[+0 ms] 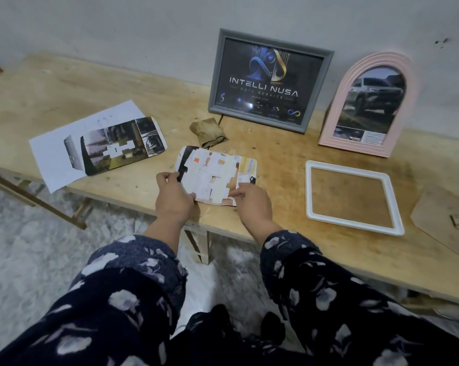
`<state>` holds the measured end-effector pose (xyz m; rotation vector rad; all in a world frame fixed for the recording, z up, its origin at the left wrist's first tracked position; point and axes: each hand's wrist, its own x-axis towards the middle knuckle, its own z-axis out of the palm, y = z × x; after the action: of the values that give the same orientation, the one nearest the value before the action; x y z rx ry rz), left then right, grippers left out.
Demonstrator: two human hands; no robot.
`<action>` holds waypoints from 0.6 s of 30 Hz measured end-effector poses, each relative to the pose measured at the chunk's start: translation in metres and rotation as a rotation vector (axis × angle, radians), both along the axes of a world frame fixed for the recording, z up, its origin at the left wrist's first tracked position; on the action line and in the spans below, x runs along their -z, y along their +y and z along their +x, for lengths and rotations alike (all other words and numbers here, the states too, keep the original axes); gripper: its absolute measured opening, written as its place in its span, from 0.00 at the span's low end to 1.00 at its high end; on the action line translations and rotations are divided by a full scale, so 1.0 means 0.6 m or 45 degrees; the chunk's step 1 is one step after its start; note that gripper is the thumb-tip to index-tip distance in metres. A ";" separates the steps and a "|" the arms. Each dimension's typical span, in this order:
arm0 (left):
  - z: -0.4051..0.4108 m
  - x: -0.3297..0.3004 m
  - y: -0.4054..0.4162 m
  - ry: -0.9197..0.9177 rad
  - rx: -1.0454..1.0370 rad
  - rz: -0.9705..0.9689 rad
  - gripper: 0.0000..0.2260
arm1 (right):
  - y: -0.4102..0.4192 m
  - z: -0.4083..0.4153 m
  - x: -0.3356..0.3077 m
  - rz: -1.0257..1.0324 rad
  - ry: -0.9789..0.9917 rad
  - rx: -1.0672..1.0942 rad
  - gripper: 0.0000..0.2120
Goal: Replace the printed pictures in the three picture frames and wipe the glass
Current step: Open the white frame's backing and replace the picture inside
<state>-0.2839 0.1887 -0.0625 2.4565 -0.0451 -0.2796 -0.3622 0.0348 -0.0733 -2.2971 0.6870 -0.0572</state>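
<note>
We hold a printed picture (pixel 216 175) at the near edge of the wooden surface (pixel 64 83), its face covered with pale paper patches; the left hand (pixel 173 196) pinches its left edge, fingers curled round the paper; the right hand (pixel 252 200) pinches its lower right corner between thumb and fingertips. The sheet lies roughly flat, its near edge lifted slightly by our grip.

Just to the right of the picture lies a white frame (pixel 351 196) flat on the surface, brown board showing inside its rim; we cannot tell whether glass is fitted. Behind it a pink arched frame (pixel 371 104) stands upright near the wall, showing a photograph of a vehicle; to its left a grey rectangular frame (pixel 269 80) stands tilted back, showing a dark print lettered INTELLI NUSA. In front of the grey frame, beyond our picture, a crumpled brown cloth (pixel 208 132) rests on the surface.

Well to the left lie loose prints (pixel 122 143) stacked on a white sheet (pixel 54 151) that overhangs the surface edge. At the far right a brown backing board (pixel 445 217) lies flat; both our sleeves (pixel 133 281) are dark with a pale floral pattern.
</note>
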 end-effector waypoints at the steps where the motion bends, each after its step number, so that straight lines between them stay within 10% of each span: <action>1: -0.001 -0.003 -0.003 -0.039 0.007 -0.052 0.28 | 0.000 0.001 -0.007 0.071 -0.066 0.058 0.12; 18: -0.093 -0.060 -0.229 -0.254 0.303 -0.283 0.28 | -0.237 -0.104 -0.090 0.198 -0.251 0.659 0.22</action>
<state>-0.3396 0.0514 -0.0263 2.2489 -0.4329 -0.1229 -0.4248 -0.1072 -0.0192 -1.8844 1.1194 -0.4481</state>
